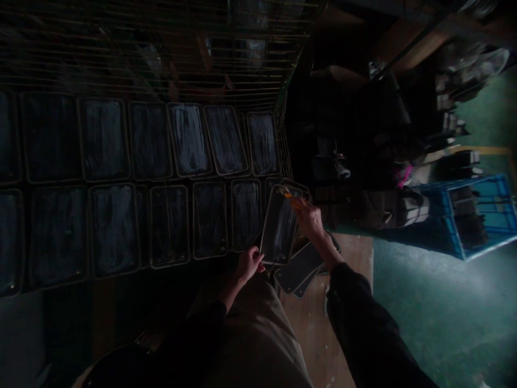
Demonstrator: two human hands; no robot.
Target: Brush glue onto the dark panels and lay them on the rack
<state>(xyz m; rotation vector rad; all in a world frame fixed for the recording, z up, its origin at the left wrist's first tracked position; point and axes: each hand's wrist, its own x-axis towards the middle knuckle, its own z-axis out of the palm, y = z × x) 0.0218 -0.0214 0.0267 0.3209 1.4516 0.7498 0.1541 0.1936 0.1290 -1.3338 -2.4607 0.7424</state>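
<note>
A dark rectangular panel with a light rim [278,229] is tilted in front of me, with pale streaks on its surface. My left hand [249,264] pinches its lower left corner. In my right hand [309,215], fingers closed, is a brush with an orange handle [287,195], its tip at the panel's top edge. Several similar panels with whitish streaks [115,229] stand in two rows to the left. Under my right forearm, plain dark panels [299,267] lie overlapping on a wooden board.
Wire racking [242,59] rises behind the rows. The wooden board [323,334] is at lower right of my legs. A blue crate [452,215] stands on the green floor at the right, near stacked dark items and plastic bags. The scene is dim.
</note>
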